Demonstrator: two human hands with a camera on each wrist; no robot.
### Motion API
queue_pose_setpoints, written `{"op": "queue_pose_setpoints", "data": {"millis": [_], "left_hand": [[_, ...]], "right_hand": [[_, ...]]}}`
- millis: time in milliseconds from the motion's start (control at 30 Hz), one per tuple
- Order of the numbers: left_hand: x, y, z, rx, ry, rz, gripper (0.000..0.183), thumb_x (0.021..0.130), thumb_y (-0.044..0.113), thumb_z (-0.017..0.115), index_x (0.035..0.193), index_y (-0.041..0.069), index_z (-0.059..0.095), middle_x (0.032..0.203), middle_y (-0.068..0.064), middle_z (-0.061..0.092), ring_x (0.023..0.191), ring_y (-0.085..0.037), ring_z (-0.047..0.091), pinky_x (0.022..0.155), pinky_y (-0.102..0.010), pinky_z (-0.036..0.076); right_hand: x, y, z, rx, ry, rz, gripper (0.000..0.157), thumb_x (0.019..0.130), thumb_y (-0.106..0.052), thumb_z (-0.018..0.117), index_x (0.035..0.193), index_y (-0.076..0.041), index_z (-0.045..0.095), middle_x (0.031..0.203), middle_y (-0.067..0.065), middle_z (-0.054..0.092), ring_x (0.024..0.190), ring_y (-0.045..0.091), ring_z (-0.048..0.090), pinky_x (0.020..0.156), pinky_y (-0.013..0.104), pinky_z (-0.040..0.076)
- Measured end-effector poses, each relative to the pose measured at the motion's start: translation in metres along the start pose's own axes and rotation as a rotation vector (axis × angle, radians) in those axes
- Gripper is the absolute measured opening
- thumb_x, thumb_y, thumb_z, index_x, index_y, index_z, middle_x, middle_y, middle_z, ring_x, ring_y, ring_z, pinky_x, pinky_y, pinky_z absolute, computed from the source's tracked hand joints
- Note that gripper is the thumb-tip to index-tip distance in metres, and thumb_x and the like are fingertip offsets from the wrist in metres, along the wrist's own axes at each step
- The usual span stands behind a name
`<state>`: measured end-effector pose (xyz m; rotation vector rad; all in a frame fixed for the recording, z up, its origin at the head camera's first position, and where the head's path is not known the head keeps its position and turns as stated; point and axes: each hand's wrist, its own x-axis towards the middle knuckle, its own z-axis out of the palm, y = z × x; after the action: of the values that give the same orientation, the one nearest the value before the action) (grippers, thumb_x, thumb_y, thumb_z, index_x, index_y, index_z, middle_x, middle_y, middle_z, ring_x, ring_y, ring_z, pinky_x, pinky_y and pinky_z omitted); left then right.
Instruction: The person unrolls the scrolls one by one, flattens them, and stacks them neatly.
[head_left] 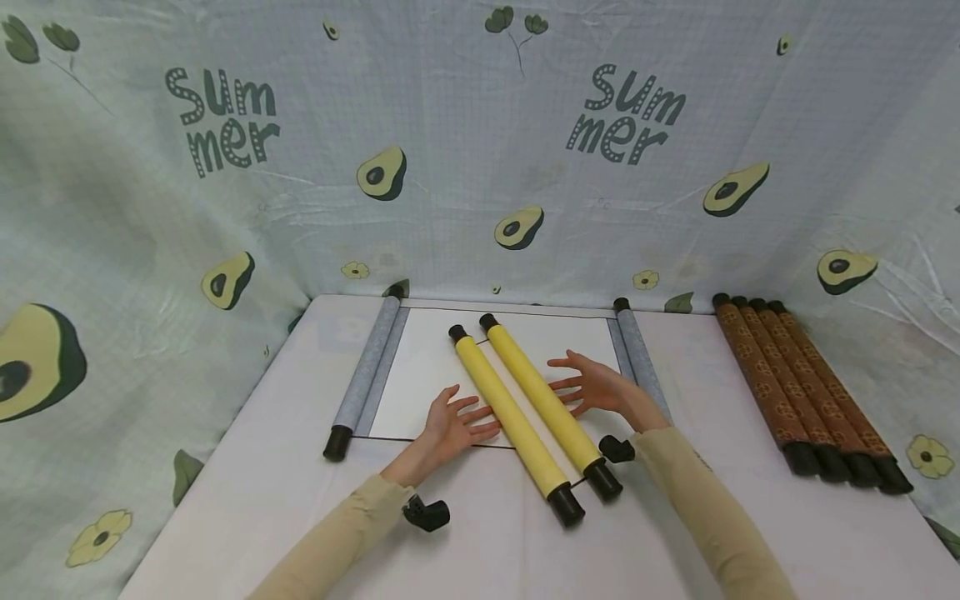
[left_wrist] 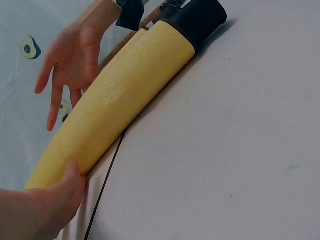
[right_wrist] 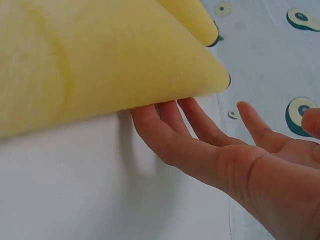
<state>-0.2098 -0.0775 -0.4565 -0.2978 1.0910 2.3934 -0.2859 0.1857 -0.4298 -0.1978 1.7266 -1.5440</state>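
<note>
A yellow scroll, rolled in from both sides into two parallel rolls with black end caps, lies aslant in the middle of the table. Its left roll [head_left: 510,408] has my left hand [head_left: 450,427] beside it, fingers spread and fingertips right at its edge. Along the right roll [head_left: 543,396] is my right hand [head_left: 596,385], palm turned inward. In the right wrist view, its extended fingers [right_wrist: 155,130] reach to the underside of the yellow roll. Beneath the yellow scroll, an unrolled scroll shows a white sheet [head_left: 420,358] with grey side bands.
The grey rolls [head_left: 367,367] flank the white sheet, the other grey roll [head_left: 641,354] being on the right. Several brown patterned scrolls [head_left: 787,383] lie side by side at the table's right. Behind the table hangs a cloth [head_left: 450,92] printed with avocados.
</note>
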Motion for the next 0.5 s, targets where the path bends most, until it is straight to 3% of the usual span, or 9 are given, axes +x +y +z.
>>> {"op": "queue_pose_setpoints", "data": {"millis": [200,500], "left_hand": [[0.0026,-0.0008,0.0044,-0.005,-0.017,0.002,0.065,0.093,0.039,0.021,0.139,-0.003,0.004,0.143,-0.028,0.017,0.125,-0.053,0.025,0.104,-0.055,0.023],[0.0067,-0.0033,0.0093,-0.028,-0.043,0.001,0.065,0.094,0.04,0.021,0.14,-0.001,0.001,0.145,-0.026,0.012,0.124,-0.056,0.023,0.101,-0.06,0.023]], "right_hand": [[-0.0015,-0.0015,0.0015,0.079,-0.027,0.015,0.066,0.094,-0.051,0.018,0.144,-0.01,0.004,0.143,0.032,0.011,0.131,0.048,0.016,0.093,0.059,0.033],[0.0006,0.0028,0.0011,0.095,-0.02,0.039,0.069,0.093,-0.054,0.018,0.144,-0.008,0.009,0.141,0.032,0.018,0.112,0.034,0.045,0.08,0.04,0.045]]}}
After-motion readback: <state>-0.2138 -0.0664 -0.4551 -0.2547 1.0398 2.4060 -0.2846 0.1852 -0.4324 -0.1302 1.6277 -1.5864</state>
